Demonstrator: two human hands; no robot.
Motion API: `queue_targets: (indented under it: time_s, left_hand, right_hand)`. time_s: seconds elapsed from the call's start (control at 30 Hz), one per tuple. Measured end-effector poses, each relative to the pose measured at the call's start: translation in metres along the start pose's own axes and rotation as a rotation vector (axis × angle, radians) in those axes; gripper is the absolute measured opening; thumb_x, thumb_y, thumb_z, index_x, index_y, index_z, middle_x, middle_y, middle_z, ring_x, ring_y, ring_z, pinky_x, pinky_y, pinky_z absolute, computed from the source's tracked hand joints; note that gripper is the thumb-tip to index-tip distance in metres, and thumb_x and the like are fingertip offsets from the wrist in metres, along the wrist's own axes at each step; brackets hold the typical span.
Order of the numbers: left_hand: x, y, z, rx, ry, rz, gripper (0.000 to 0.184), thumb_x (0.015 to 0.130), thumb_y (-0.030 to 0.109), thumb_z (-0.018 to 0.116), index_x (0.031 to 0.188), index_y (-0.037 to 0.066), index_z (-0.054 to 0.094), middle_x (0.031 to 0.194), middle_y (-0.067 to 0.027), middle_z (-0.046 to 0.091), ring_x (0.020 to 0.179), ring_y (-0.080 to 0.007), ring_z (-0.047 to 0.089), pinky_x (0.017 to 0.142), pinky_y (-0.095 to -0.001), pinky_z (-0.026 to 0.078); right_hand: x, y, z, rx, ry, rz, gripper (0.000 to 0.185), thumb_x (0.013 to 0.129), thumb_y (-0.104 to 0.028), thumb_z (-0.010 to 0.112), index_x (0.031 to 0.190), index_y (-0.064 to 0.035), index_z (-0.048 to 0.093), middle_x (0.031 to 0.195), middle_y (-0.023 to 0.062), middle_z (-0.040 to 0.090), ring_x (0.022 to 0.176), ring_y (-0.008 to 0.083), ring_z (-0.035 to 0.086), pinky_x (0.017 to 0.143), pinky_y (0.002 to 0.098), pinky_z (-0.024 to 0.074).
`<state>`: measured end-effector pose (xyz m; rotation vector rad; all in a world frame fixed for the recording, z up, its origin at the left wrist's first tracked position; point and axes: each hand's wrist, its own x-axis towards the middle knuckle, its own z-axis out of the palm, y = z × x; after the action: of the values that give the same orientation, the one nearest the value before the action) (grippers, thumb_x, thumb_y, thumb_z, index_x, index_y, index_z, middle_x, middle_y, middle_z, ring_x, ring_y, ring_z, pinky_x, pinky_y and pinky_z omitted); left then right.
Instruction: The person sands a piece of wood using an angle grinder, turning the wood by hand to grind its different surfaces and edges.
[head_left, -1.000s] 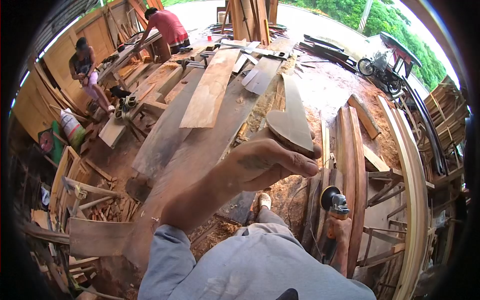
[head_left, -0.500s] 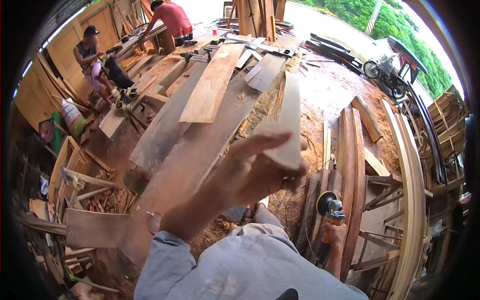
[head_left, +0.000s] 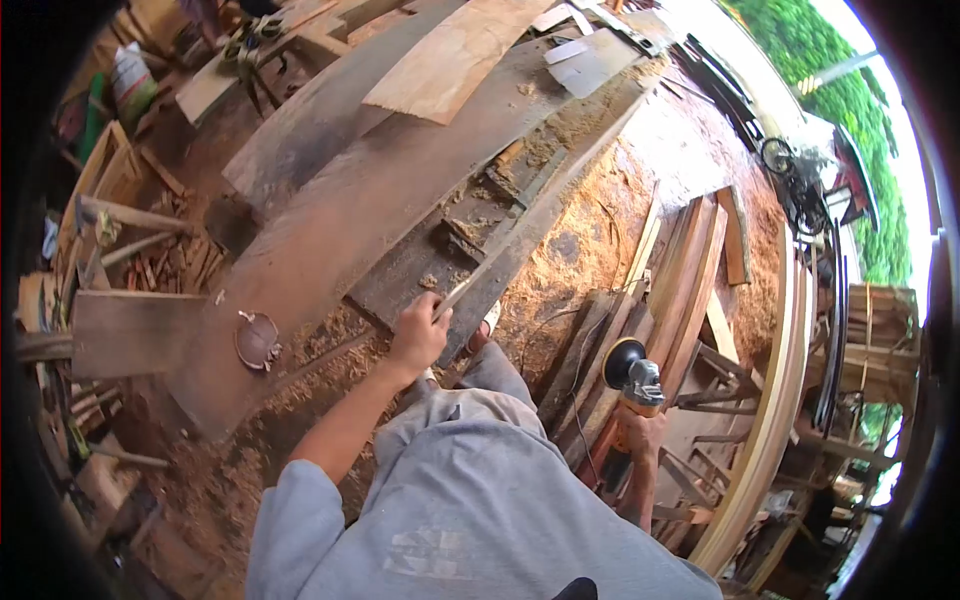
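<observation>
My left hand (head_left: 418,338) is closed around the near end of a long thin board (head_left: 545,225), seen nearly edge-on. Its far end reaches toward the metal-coloured sheet pieces at the back. Down at my right side, my right hand (head_left: 640,428) grips an angle grinder (head_left: 645,388) fitted with a round sanding pad (head_left: 623,362). The pad is up and clear of the wood beside it. Left of the held board lies a dark workbench recess (head_left: 455,240) with shavings and small wooden blocks in it.
A wide dusty plank (head_left: 330,230) stretches across the left, with a lighter board (head_left: 455,60) on top. A round brown dish (head_left: 257,340) sits near its front end. Stacked beams (head_left: 675,270) stand at right, and sawdust (head_left: 570,250) covers the ground. A motorcycle (head_left: 795,185) is parked behind.
My left hand has come down and left, and the board has gone from showing its broad face to nearly edge-on. The grinder stays in my right hand. My view has tilted downward.
</observation>
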<state>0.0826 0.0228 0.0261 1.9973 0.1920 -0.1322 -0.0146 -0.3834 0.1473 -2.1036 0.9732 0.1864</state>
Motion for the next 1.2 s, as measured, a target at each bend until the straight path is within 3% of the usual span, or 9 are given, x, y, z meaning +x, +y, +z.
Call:
queue_targets:
  time_s: [0.07, 0.1, 0.37, 0.5, 0.53, 0.83, 1.03, 1.13, 1.2]
  left_hand:
    - [-0.007, -0.023, 0.031, 0.124, 0.235, 0.232, 0.014, 0.097, 0.008, 0.068, 0.105, -0.002, 0.064, 0.099, -0.021, 0.066, 0.088, -0.0382, 0.069, 0.075, -0.0468, 0.053]
    - [-0.011, -0.023, 0.04, 0.084, 0.231, 0.186, 0.01, 0.095, 0.003, 0.065, 0.103, -0.002, 0.061, 0.1, -0.0211, 0.062, 0.095, -0.0453, 0.064, 0.083, -0.049, 0.053]
    - [-0.028, -0.028, 0.082, 0.248, 0.293, 0.207, 0.047, 0.085, -0.007, 0.058, 0.132, -0.006, 0.056, 0.119, -0.0232, 0.065, 0.11, -0.0422, 0.064, 0.098, -0.0506, 0.052]
    - [-0.036, 0.004, 0.078, 0.267, 0.062, 0.011, 0.063, 0.081, -0.006, 0.059, 0.144, -0.007, 0.051, 0.124, -0.0253, 0.065, 0.114, -0.0433, 0.063, 0.103, -0.0515, 0.049]
    - [-0.036, 0.01, 0.081, 0.257, -0.004, -0.073, 0.064, 0.08, -0.005, 0.06, 0.144, -0.007, 0.051, 0.124, -0.0261, 0.064, 0.114, -0.0442, 0.063, 0.104, -0.0516, 0.048]
    - [-0.046, 0.025, 0.098, 0.187, -0.073, -0.157, 0.071, 0.079, -0.006, 0.061, 0.148, -0.01, 0.046, 0.125, -0.0278, 0.062, 0.115, -0.045, 0.059, 0.105, -0.0503, 0.047]
    - [-0.05, 0.038, 0.1, 0.147, -0.12, -0.204, 0.08, 0.075, -0.009, 0.065, 0.152, -0.009, 0.041, 0.13, -0.0283, 0.059, 0.12, -0.0457, 0.055, 0.107, -0.049, 0.045]
    - [-0.049, 0.041, 0.1, 0.112, -0.201, -0.294, 0.083, 0.074, -0.009, 0.069, 0.152, -0.01, 0.04, 0.129, -0.0279, 0.059, 0.121, -0.0462, 0.055, 0.109, -0.0487, 0.044]
    - [-0.049, 0.044, 0.098, 0.102, -0.203, -0.283, 0.084, 0.074, -0.008, 0.068, 0.153, -0.01, 0.039, 0.128, -0.0279, 0.059, 0.121, -0.0463, 0.055, 0.109, -0.0486, 0.045]
  right_hand:
    - [0.021, 0.002, 0.006, -0.037, 0.007, -0.178, 0.026, 0.072, -0.012, 0.08, 0.094, 0.0003, 0.076, 0.084, 0.0034, 0.072, 0.075, 0.0188, 0.069, 0.068, 0.0342, 0.0543]
    - [0.028, -0.005, 0.011, 0.02, -0.031, -0.188, 0.028, 0.073, -0.012, 0.08, 0.097, 0.002, 0.076, 0.087, 0.0043, 0.073, 0.078, 0.0195, 0.07, 0.072, 0.0343, 0.0545]
    - [0.036, -0.114, 0.071, -0.148, -0.332, -0.301, 0.029, 0.077, -0.014, 0.081, 0.102, -0.0009, 0.074, 0.087, 0.0027, 0.073, 0.079, 0.0117, 0.067, 0.072, 0.0316, 0.055]
    - [0.043, -0.15, 0.094, -0.28, -0.514, -0.357, 0.031, 0.078, -0.017, 0.083, 0.102, -0.0002, 0.073, 0.086, 0.0026, 0.073, 0.08, 0.0112, 0.067, 0.074, 0.0315, 0.0553]
    - [0.041, -0.162, 0.098, -0.334, -0.491, -0.385, 0.03, 0.074, -0.017, 0.083, 0.096, 0.0007, 0.074, 0.08, 0.0024, 0.072, 0.073, 0.0111, 0.065, 0.067, 0.0342, 0.0546]
    - [0.053, -0.214, 0.102, -0.643, -0.669, -0.317, 0.043, 0.078, -0.024, 0.084, 0.109, 0.0022, 0.07, 0.092, 0.0142, 0.077, 0.086, 0.0221, 0.076, 0.079, 0.0385, 0.0582]
    - [0.08, -0.216, 0.097, -0.674, -0.604, -0.393, 0.045, 0.076, -0.024, 0.085, 0.11, 0.0, 0.07, 0.093, 0.0165, 0.076, 0.088, 0.0289, 0.076, 0.082, 0.0404, 0.0581]
    - [0.099, -0.222, 0.095, -0.603, -0.542, -0.447, 0.035, 0.074, -0.015, 0.08, 0.103, 0.0021, 0.072, 0.086, 0.0114, 0.075, 0.08, 0.0173, 0.073, 0.076, 0.0359, 0.0575]
    - [0.113, -0.23, 0.092, -0.602, -0.52, -0.448, 0.035, 0.074, -0.015, 0.081, 0.103, 0.0024, 0.071, 0.085, 0.0113, 0.075, 0.08, 0.0172, 0.072, 0.076, 0.0358, 0.0575]
